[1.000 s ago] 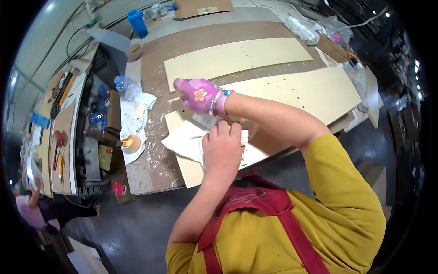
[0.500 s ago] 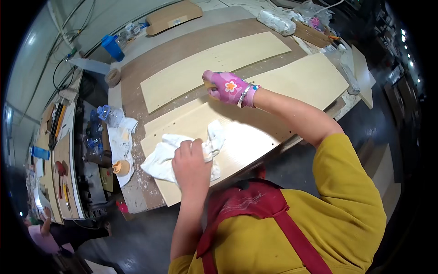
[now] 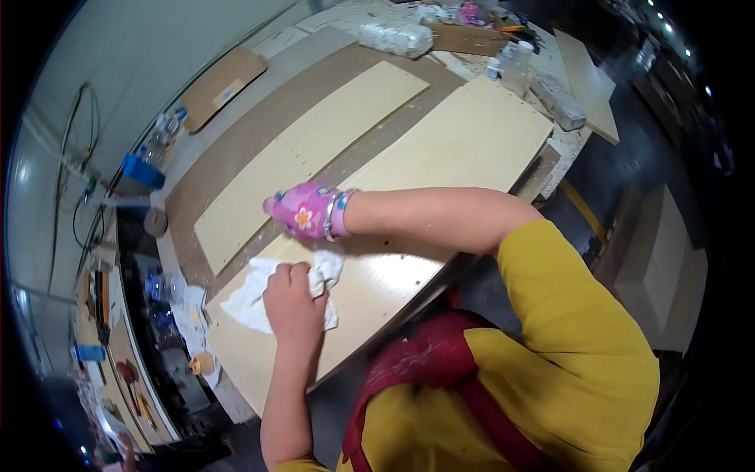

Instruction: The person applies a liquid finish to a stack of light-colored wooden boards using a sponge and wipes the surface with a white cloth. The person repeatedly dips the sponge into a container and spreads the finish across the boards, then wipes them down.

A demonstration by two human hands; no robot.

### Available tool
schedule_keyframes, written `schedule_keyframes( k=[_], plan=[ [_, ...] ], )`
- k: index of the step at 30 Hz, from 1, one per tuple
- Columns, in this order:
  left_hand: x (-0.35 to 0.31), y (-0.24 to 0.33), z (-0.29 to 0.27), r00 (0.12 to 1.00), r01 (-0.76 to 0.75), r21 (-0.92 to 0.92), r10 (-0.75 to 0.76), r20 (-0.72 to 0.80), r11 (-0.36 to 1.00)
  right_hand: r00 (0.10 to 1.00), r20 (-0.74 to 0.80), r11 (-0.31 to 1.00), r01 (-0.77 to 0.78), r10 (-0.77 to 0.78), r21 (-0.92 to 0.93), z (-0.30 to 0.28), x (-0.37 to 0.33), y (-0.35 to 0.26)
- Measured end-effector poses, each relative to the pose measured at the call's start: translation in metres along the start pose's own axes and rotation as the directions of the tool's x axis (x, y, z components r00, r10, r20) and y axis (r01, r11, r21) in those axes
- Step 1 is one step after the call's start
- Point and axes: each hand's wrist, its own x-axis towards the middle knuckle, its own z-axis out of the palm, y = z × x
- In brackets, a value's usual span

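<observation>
Crumpled white cloth (image 3: 245, 305) is spread in loose folds on the left part of a long, pale wooden board (image 3: 480, 130), near the middle of the brown-topped worktable (image 3: 187, 189). A bunched part of it is grasped by the bare left hand (image 3: 292, 305), whose fingers are bent over the fabric. Just beyond the cloth, the right hand (image 3: 308, 211), covered by a pink glove with a flower pattern, is held above the board's far edge with its fingers curled; whether anything is gripped inside it cannot be told. A silvery band (image 3: 330, 218) is worn at that wrist. Small dark spots are seen along the board's near side. Behind it, a narrower pale wooden board (image 3: 318, 148) is laid, marked by similar specks. At the table's left edge, a second white cloth (image 3: 191, 318) is seen, with a clear plastic bottle (image 3: 167, 288) beside it and a small orange-tan cup (image 3: 202, 364) near its lower end. On the far side, a flat brown cardboard piece (image 3: 222, 90) and a white plastic-wrapped bundle (image 3: 395, 38) are placed well apart.
</observation>
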Motion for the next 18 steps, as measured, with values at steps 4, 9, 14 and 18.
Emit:
schedule_keyframes(
  k=[4, 9, 14, 18],
  plan=[
    [-0.002, 0.003, 0.004, 0.998, 0.057, 0.043, -0.056, -0.023, 0.997, 0.999, -0.001, 0.998, -0.050, 0.050, 0.027, -0.028, -0.026, 0.032],
    [0.007, 0.009, 0.012, 0.995, 0.101, 0.066, -0.100, -0.022, 0.993, 0.993, -0.100, 0.997, -0.070, 0.067, -0.029, -0.046, -0.060, 0.103],
    [0.005, 0.010, 0.013, 0.991, 0.133, 0.132, -0.130, -0.031, 0.982, 0.986, -0.148, 0.992, -0.095, 0.083, -0.078, -0.072, -0.088, 0.141],
    [0.005, 0.016, 0.014, 0.977, 0.214, 0.153, -0.215, -0.011, 0.965, 0.971, -0.089, 0.969, -0.230, 0.222, -0.091, -0.097, -0.109, 0.186]
  ],
)
